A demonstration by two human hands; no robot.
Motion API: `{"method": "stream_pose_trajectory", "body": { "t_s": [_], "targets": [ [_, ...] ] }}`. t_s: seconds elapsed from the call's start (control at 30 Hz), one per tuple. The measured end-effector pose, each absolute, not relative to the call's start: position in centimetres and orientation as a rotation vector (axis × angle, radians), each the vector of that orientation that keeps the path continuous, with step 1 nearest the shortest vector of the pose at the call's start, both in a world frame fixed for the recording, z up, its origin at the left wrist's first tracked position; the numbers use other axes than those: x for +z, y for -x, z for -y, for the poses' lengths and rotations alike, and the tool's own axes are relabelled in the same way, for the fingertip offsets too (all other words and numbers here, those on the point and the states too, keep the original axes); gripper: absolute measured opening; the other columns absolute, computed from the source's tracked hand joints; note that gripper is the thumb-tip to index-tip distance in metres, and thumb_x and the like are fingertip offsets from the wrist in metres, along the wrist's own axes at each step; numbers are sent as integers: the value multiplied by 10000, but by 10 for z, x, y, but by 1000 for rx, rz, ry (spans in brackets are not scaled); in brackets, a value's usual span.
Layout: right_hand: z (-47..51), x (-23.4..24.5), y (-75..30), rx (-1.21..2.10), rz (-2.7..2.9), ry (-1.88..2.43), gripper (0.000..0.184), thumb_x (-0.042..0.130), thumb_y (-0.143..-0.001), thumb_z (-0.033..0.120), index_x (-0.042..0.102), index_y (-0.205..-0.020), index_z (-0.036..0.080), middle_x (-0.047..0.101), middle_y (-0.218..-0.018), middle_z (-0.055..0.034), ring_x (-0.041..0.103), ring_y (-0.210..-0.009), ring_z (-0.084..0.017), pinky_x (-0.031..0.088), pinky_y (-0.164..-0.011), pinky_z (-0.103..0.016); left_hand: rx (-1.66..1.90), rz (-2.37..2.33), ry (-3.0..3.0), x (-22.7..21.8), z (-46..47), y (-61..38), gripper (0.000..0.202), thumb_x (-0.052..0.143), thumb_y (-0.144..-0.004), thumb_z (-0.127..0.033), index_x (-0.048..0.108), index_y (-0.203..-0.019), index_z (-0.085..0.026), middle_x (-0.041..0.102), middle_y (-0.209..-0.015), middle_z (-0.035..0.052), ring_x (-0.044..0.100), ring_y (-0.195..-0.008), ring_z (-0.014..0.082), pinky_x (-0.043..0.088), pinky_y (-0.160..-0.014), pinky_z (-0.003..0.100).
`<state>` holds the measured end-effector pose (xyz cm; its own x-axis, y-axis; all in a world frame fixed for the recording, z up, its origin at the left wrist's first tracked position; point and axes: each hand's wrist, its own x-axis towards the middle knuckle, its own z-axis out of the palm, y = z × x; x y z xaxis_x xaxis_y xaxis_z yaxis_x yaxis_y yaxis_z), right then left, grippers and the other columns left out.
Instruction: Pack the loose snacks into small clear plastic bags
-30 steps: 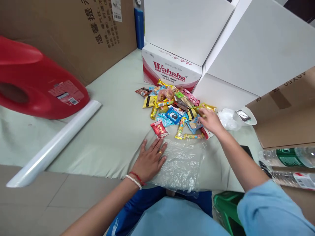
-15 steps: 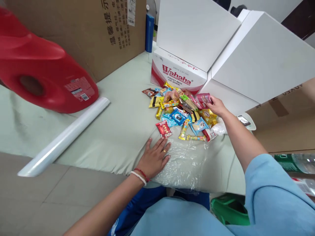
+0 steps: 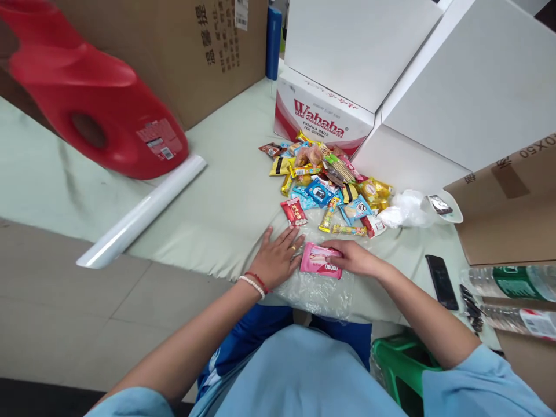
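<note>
My right hand (image 3: 354, 256) grips the right end of a pink snack packet (image 3: 319, 260), which is low over or on a clear plastic bag (image 3: 325, 295). Flat on the left edge of that bag lies my left hand (image 3: 278, 258), fingers spread, just left of the packet. A small red packet (image 3: 294, 212) sits beyond my left fingertips. Behind it spreads a pile of wrapped snacks, with a blue packet (image 3: 320, 191), a light blue packet (image 3: 356, 209) and a yellow stick-shaped packet (image 3: 329, 215) at its near side.
A white Wahaha carton (image 3: 321, 116) stands behind the pile. At left are a red jug (image 3: 125, 116) and a white roll (image 3: 143, 211). On the right lie a phone (image 3: 442, 282), plastic bottles (image 3: 512, 282) and a white dish (image 3: 452, 208). A green stool (image 3: 402, 362) is below.
My right hand has brought the pink packet from the back right of the pile toward me, onto or just above the clear bag. My left hand stays flat. The view has shifted slightly.
</note>
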<state>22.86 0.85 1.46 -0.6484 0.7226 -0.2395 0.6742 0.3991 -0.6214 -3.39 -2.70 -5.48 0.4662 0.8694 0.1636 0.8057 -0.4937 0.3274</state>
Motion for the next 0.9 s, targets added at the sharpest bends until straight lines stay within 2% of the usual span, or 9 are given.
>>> {"method": "stream_pose_trajectory", "body": {
  "t_s": [0.17, 0.27, 0.37, 0.43, 0.5, 0.63, 0.77, 0.83, 0.9],
  "targets": [
    [-31, 25, -235, 412, 2728, 1560, 243, 604, -972, 398, 768, -1071, 248, 740, -1029, -103, 666, -982, -272, 510, -850, -354, 474, -1502, -2497, -54, 29, 31, 495, 417, -1051, -409, 486, -1521, -269, 417, -1638, 106, 406, -1510, 278, 67, -1259, 672],
    [-89, 42, -242, 188, 2505, 1740, 328, 537, -992, 388, 721, -1211, 228, 737, -1092, -116, 663, -1002, -291, 507, -892, -383, 479, -1519, -2496, -54, 29, 29, 504, 414, -1050, -396, 479, -1529, -256, 410, -1639, 121, 406, -1510, 293, 76, -1253, 687],
    [-162, 47, -250, -11, 2245, 1845, 518, 589, -935, 343, 604, -1392, 99, 667, -1296, -211, 587, -1199, -365, 420, -1077, -484, 464, -1515, -2503, -54, 29, 29, 518, 411, -1050, -405, 470, -1537, -239, 415, -1634, 127, 405, -1510, 304, 94, -1247, 701],
    [-205, 43, -255, 69, 2128, 1853, 616, 661, -858, 290, 568, -1420, 55, 619, -1384, -234, 552, -1255, -370, 378, -1122, -497, 445, -1513, -2504, -54, 28, 29, 526, 403, -1052, -416, 463, -1542, -235, 413, -1635, 120, 401, -1512, 302, 104, -1247, 704],
    [-235, 35, -260, 268, 2073, 1824, 580, 694, -814, 284, 624, -1354, 86, 686, -1291, -181, 610, -1149, -322, 436, -1061, -451, 429, -1518, -2495, -54, 28, 29, 532, 387, -1057, -431, 455, -1546, -234, 402, -1642, 108, 393, -1518, 293, 108, -1250, 700],
    [-255, 30, -268, 357, 1996, 1781, 405, 574, -905, 429, 716, -1123, 118, 744, -976, -86, 635, -889, -233, 503, -887, -370, 413, -1523, -2463, -55, 28, 29, 545, 358, -1065, -454, 439, -1556, -231, 363, -1660, 93, 363, -1534, 274, 85, -1260, 689],
    [-216, 49, -272, 278, 1733, 1538, 475, 548, -925, 564, 710, -1081, 145, 725, -955, -69, 622, -854, -215, 508, -827, -346, 421, -1523, -2450, -57, 28, 29, 567, 365, -1057, -475, 431, -1563, -227, 373, -1658, 86, 348, -1543, 277, 73, -1272, 674],
    [-174, 58, -269, 524, 1802, 1436, 483, 590, -916, 596, 713, -1118, 175, 722, -970, -46, 630, -834, -200, 512, -777, -318, 429, -1523, -2453, -59, 27, 29, 581, 356, -1057, -482, 420, -1568, -215, 376, -1656, 88, 341, -1546, 276, 71, -1274, 671],
    [-126, 59, -260, 950, 2047, 1412, 481, 627, -915, 589, 723, -1165, 189, 726, -955, -29, 639, -804, -191, 510, -723, -292, 435, -1522, -2458, -61, 28, 29, 587, 337, -1061, -477, 407, -1574, -200, 370, -1659, 95, 338, -1548, 272, 63, -1273, 672]
  ]
}}
